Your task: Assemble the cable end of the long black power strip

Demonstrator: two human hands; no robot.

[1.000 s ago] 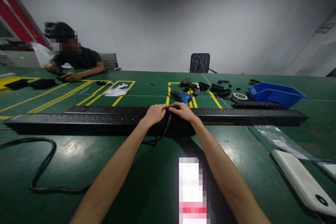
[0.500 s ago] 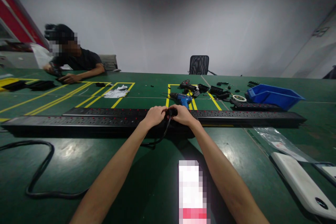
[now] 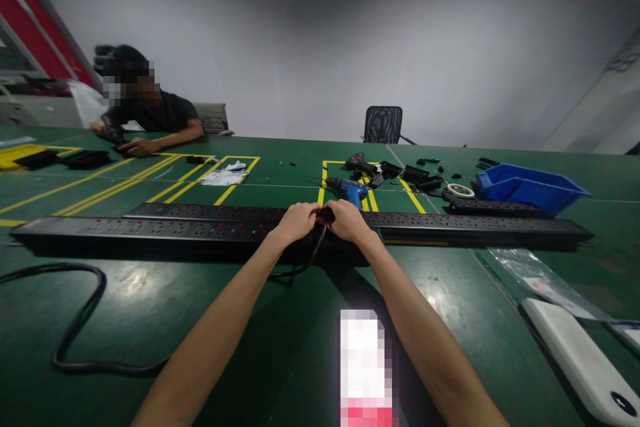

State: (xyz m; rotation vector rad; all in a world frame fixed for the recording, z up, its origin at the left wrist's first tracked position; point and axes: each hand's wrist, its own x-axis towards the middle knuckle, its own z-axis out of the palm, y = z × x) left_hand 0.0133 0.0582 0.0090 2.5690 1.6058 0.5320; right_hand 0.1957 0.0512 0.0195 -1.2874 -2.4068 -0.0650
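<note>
Two long black socket strips with red marks lie across the green table, the near strip [image 3: 150,232] in front of the far strip [image 3: 425,220]. My left hand [image 3: 297,220] and my right hand [image 3: 346,219] meet over the middle of the strips. The fingers of both are closed round the dark end of a black cable [image 3: 316,250], which hangs down between them in a loop. What exactly the fingertips pinch is small and partly hidden. A thicker black cable [image 3: 80,320] curves over the table at the left.
Behind the strips lie a blue drill [image 3: 350,189], a second drill [image 3: 361,163], black parts, a tape roll [image 3: 460,191] and a blue bin [image 3: 533,188]. A white device [image 3: 575,353] is at the right; a lit screen [image 3: 363,360] is in front. A person [image 3: 150,110] works at the far left.
The view has shifted slightly, so the table items stand a little farther right. My hands stay together at the cable end, with only a slight movement of the fingers.
</note>
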